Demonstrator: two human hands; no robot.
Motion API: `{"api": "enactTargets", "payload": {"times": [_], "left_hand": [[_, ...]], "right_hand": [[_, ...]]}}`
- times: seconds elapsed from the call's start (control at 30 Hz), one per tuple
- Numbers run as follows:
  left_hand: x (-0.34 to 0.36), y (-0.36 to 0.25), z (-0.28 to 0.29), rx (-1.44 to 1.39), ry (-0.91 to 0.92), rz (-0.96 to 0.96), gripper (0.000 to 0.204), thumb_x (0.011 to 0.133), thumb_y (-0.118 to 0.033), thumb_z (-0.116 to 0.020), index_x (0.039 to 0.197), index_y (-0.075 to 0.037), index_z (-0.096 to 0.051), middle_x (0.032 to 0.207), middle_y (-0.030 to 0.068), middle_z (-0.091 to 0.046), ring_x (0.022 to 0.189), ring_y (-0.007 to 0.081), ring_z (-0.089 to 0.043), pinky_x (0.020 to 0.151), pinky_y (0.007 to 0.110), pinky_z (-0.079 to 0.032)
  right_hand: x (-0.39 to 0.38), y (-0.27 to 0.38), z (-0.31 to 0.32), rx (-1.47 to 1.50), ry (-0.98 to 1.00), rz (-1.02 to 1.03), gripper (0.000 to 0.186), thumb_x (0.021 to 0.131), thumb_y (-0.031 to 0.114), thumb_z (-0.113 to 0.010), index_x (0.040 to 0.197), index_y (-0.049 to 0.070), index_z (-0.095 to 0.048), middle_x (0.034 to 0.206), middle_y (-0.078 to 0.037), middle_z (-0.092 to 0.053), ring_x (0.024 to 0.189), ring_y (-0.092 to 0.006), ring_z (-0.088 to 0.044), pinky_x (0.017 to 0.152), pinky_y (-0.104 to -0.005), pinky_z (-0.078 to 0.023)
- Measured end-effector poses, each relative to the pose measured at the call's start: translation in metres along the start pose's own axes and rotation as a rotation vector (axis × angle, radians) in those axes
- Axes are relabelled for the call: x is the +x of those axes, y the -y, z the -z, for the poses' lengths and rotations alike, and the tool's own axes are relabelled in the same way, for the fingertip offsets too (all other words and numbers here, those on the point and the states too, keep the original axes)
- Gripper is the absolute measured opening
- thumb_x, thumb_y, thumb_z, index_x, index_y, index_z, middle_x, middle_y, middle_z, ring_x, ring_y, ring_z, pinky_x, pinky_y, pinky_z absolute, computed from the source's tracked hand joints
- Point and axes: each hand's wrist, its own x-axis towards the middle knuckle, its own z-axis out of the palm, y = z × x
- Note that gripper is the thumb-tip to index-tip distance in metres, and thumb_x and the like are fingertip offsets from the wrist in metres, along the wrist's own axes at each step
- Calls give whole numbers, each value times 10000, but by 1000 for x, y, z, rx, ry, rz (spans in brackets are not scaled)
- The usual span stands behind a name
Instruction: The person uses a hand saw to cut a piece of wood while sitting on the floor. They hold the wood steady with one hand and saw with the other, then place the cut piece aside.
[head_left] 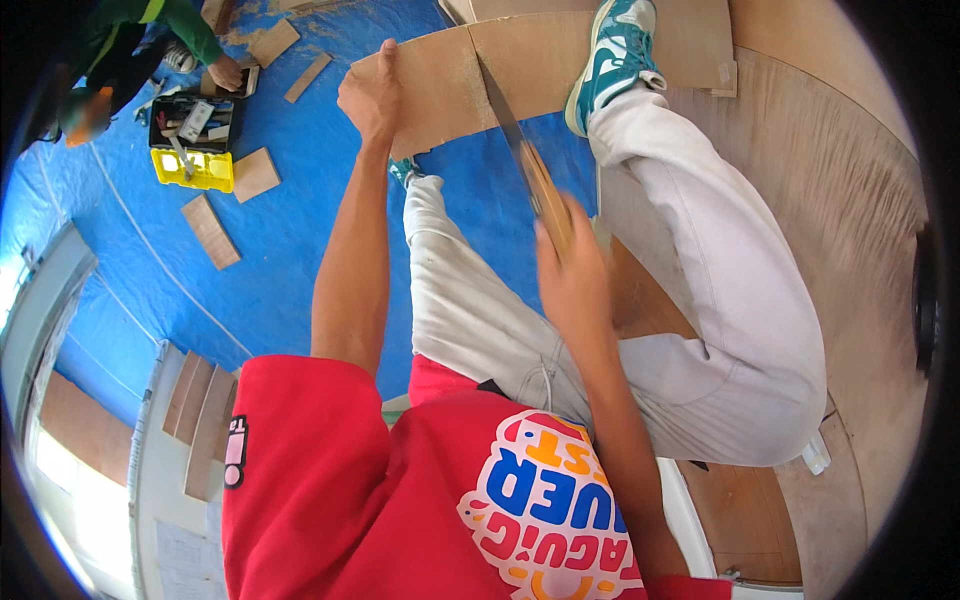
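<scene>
Got my right hand (575, 262) wrapped around the handle of a handsaw (543, 185); it's blurry, so I can't make out each finger. The blade sits in a cut in the wooden board (435, 90) at top centre. My left hand (370, 100) grips the board's left end, thumb up, and my green-and-white sneaker (620, 60) is on it right of the cut.

Upper left there's a black toolbox (238, 128) with a jumble of small tools in it, too small to sort out, plus a yellow part (200, 185) along its lower side with a grey tool reaching over it. A co-worker's hand (225, 73) is right by the top edge.

Floor's a creased blue tarp (300, 220) with wood offcuts (211, 232) scattered upper left. Big wooden sheets (840, 180) fill the right side, and more boards (205, 430) stand lower left.
</scene>
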Motion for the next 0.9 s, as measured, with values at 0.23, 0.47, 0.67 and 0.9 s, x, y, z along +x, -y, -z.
{"api": "enactTargets", "payload": {"times": [0.23,0.47,0.67,0.9], "left_hand": [[8,12,-6,82,-20,-18,802,816,-706,-771,932,86,-746,938,250,-771,901,381,-757,854,477,-576],[2,3,-2,-45,-13,-4,820,808,-727,-771,921,84,-743,938,264,-764,927,395,-752,869,487,-570],[-1,1,-1,-66,-10,-9,797,814,-708,-778,920,81,-744,916,249,-769,912,389,-755,850,470,-577],[3,4,-1,51,17,28,732,865,-684,-732,1026,27,-795,1022,220,-780,996,373,-740,912,471,-556]], "right_hand": [[80,-13,-38,13,29,148,366,999,183,-654,1291,-29,-596,1075,-311,-710,1004,-510,-674,842,-543,-547],[-96,-25,56,-41,48,-115,452,1008,134,-640,1435,21,-547,1188,-266,-705,1014,-433,-721,842,-453,-565],[72,-6,-34,16,-15,151,380,993,153,-651,1326,-16,-582,1068,-313,-703,982,-532,-653,809,-553,-541],[-8,-31,-1,3,-7,77,458,1011,171,-633,1425,-5,-543,1248,-289,-682,1085,-464,-693,900,-488,-556]]}}
